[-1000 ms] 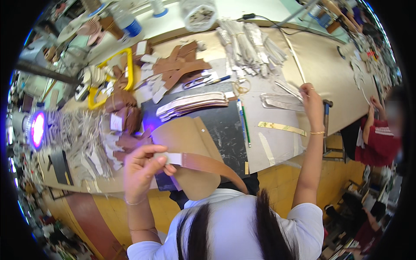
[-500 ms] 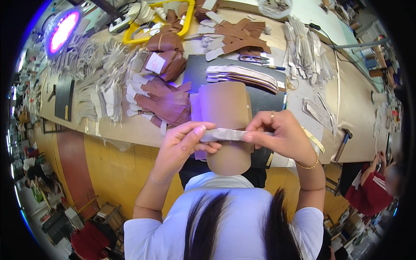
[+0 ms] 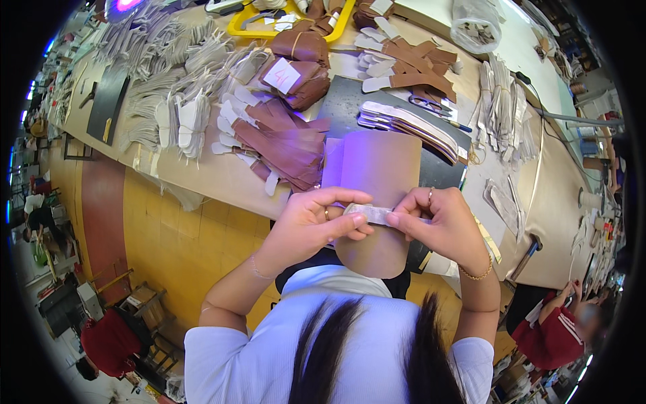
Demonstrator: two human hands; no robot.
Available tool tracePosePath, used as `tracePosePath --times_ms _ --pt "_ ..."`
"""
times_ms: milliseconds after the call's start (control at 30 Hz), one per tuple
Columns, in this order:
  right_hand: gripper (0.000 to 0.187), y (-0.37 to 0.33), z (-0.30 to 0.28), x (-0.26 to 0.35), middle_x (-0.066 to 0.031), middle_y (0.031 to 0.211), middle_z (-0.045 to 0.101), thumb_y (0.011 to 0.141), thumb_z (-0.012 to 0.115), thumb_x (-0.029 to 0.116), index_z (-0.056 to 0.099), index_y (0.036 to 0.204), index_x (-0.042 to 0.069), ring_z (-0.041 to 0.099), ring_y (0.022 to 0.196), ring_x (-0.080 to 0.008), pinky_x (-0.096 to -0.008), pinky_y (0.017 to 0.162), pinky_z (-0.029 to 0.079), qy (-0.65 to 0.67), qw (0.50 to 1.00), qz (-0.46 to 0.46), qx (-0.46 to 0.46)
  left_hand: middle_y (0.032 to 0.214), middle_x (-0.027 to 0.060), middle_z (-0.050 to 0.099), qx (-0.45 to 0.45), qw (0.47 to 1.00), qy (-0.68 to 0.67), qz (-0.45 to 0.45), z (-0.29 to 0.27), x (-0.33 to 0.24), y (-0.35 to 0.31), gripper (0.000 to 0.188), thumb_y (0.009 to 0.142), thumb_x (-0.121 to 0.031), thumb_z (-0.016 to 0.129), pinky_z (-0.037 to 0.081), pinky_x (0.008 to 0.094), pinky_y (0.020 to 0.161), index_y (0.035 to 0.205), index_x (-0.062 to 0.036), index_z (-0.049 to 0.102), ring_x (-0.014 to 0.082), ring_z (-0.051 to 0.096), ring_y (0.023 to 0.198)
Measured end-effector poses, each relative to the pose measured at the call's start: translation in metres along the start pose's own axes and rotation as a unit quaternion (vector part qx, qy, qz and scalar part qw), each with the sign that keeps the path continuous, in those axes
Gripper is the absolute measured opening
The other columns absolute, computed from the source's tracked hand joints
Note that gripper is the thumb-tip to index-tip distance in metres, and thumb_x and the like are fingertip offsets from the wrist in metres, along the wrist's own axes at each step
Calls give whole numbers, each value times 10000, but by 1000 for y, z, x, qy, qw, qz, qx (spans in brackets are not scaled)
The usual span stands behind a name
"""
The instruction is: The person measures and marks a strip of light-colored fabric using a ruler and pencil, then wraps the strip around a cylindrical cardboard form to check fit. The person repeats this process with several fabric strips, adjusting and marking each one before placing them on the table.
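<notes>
Both hands pinch a short pale grey strip (image 3: 374, 214), which spans the gap between them. My left hand (image 3: 316, 219) has its thumb and fingers closed on the strip's left end, where it seems to curl. My right hand (image 3: 437, 219) grips the other end between thumb and bent fingers. Directly beneath the strip is a smooth, rounded tan form (image 3: 380, 161) at the bench's near edge. A stack of long strips (image 3: 410, 128) with pale tops lies just beyond it on a dark board (image 3: 346, 97).
Brown strips with pale ends (image 3: 289, 141) fan out to the left, beside banded brown bundles (image 3: 299, 74). Grey strips (image 3: 182, 121) pile farther left. Scissors (image 3: 427, 103) and a pen lie beyond the stack. A hammer (image 3: 528, 256) rests at right. Another person (image 3: 552, 330) sits at far right.
My hands have come closer together along the strip, and less of it shows between them. The left end now looks bent. The whole view has shifted, moving the bench things rightward.
</notes>
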State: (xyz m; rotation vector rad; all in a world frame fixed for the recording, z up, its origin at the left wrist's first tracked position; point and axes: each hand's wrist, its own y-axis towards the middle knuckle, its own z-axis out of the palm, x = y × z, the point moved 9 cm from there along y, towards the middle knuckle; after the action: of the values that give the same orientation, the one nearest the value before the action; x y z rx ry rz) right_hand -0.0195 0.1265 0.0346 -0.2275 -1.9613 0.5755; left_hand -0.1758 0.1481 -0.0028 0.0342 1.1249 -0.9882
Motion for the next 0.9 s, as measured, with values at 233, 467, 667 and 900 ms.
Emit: tracePosePath --times_ms 233,467,667,900 --pt "201 -1 0 10 -22 614 632 843 743 157 677 784 -24 558 562 -40 -204 523 434 -6 1000 -22 -20 1019 187 676 0 1000 5 17 1 -2 -1 305 925 13 605 587 280 792 1211 105 551 204 698 907" --pt "191 -4 0 13 -33 634 640 841 739 130 669 782 -38 567 569 -50 -215 530 453 -43 998 -40 -35 1017 183 676 3 1000 14 14 1 -2 -1 296 930 8 601 583 279 792 1205 107 553 197 697 905" --pt "182 -7 -1 19 -38 630 639 836 739 134 673 786 -28 578 572 -61 -225 530 456 -75 993 -69 -56 1014 179 677 5 1000 14 12 1 -3 -2 293 936 -4 598 582 281 790 1206 101 555 194 697 901" --pt "197 -11 -8 -1 5 653 621 831 764 170 680 816 -7 518 594 -33 -200 530 400 -6 999 -13 -28 998 201 667 0 1000 -18 11 -5 4 0 286 931 7 595 592 293 758 1196 92 529 221 705 866"
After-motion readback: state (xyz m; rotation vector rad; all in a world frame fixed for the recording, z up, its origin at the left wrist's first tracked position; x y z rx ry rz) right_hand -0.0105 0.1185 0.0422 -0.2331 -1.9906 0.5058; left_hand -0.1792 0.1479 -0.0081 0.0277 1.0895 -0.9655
